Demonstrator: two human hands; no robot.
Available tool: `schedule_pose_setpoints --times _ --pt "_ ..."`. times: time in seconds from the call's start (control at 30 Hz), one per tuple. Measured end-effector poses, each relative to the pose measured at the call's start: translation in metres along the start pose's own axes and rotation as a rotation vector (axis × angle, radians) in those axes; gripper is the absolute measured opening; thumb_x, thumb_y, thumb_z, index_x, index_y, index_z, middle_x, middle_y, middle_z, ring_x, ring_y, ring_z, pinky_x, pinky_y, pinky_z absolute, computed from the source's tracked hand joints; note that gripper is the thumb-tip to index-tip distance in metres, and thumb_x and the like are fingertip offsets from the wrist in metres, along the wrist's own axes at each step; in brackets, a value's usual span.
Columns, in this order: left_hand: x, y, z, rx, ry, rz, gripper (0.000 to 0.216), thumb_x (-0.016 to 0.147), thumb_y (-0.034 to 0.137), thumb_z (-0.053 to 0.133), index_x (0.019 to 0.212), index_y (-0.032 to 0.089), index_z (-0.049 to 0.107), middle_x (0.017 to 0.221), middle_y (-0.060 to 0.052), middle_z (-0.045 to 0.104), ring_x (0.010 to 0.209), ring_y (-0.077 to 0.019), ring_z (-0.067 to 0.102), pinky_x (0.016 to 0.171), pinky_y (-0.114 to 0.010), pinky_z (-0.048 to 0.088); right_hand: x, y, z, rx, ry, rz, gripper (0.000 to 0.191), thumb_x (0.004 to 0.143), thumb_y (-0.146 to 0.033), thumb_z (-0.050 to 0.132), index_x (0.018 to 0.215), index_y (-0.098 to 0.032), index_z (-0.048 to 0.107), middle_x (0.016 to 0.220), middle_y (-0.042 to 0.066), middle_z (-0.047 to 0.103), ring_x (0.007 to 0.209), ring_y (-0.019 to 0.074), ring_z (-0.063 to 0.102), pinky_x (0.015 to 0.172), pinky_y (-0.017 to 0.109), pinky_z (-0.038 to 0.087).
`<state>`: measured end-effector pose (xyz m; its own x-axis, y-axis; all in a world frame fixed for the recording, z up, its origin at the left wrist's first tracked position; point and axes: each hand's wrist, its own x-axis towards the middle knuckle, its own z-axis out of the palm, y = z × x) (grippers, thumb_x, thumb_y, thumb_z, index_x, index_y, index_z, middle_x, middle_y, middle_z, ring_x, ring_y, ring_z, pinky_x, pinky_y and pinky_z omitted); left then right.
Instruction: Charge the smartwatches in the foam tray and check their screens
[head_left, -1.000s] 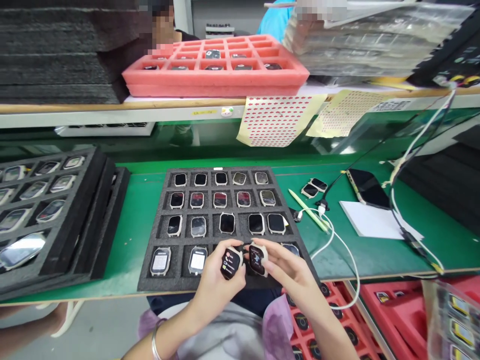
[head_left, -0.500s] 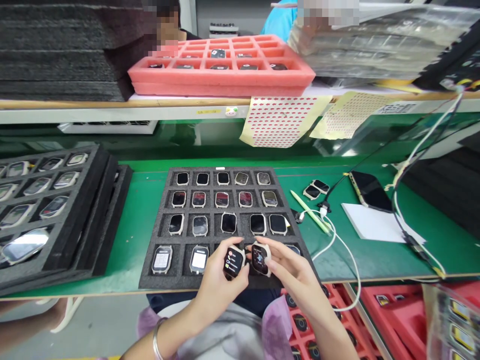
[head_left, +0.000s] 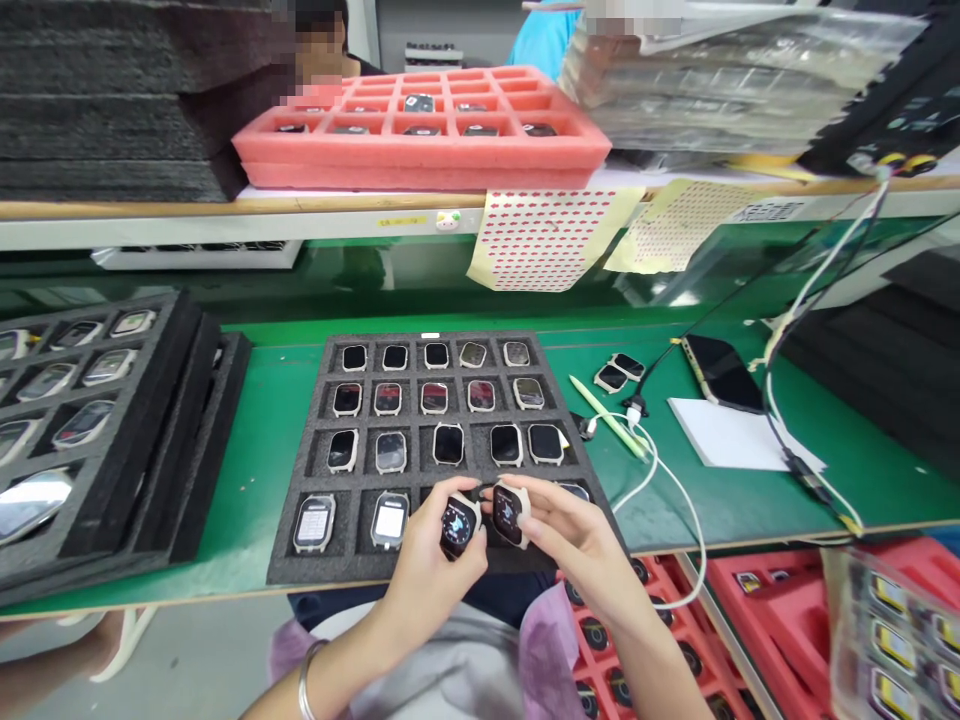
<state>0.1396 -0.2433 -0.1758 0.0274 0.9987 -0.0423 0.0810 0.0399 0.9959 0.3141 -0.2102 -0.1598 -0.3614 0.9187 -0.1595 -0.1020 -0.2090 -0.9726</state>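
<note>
My left hand [head_left: 439, 560] is closed around a smartwatch body [head_left: 458, 524] without a strap, its lit screen showing a watch face. Beside it, a second strapless smartwatch [head_left: 508, 514] with a lit face is gripped by my right hand [head_left: 570, 530], fingers behind and thumb on its edge. Both are held just above the front row of a black foam tray [head_left: 300, 475]. Rows of similar watches sit in the tray's pockets; two in the front row, including one watch [head_left: 390, 520] left of my hand, show bright white screens. My hands hide part of that row.
Stacked foam trays [head_left: 199, 400] stand at left. A stylus-like green pen [head_left: 606, 415], two small watches [head_left: 620, 372], white cables [head_left: 694, 530], a phone [head_left: 721, 372] and white paper [head_left: 739, 435] lie at right. Pink foam trays [head_left: 420, 165] sit on the shelf and below the bench.
The left watch's screen has gone from a menu list to a watch face. Both hands keep their hold; the whole view has shifted slightly.
</note>
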Motion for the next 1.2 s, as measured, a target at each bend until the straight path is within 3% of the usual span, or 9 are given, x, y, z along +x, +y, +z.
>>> schedule_pose_setpoints --times 0.4,1.2 --pt "-0.0009 -0.0028 0.0011 0.03 0.003 -0.002 0.042 0.077 0.01 0.054 0.116 0.023 0.048 0.107 -0.004 0.058 0.098 -0.021 0.057 0.087 -0.034 0.045 -0.0002 0.0033 -0.0038 -0.006 -0.045 -0.017 0.032 0.085 -0.024 0.067 0.116 -0.03 0.064 0.119 0.005 0.067 0.111 0.0211 0.062 0.091 0.028 0.051" --pt "-0.0014 -0.0037 0.0016 -0.015 0.003 -0.035 0.043 0.077 0.01 0.057 0.117 0.024 0.049 0.112 -0.003 0.061 0.105 -0.02 0.057 0.09 -0.029 0.044 -0.0011 -0.0011 -0.0008 0.033 -0.033 -0.018 0.032 0.084 -0.022 0.067 0.115 -0.029 0.065 0.113 0.004 0.07 0.102 0.0178 0.066 0.086 0.023 0.053"
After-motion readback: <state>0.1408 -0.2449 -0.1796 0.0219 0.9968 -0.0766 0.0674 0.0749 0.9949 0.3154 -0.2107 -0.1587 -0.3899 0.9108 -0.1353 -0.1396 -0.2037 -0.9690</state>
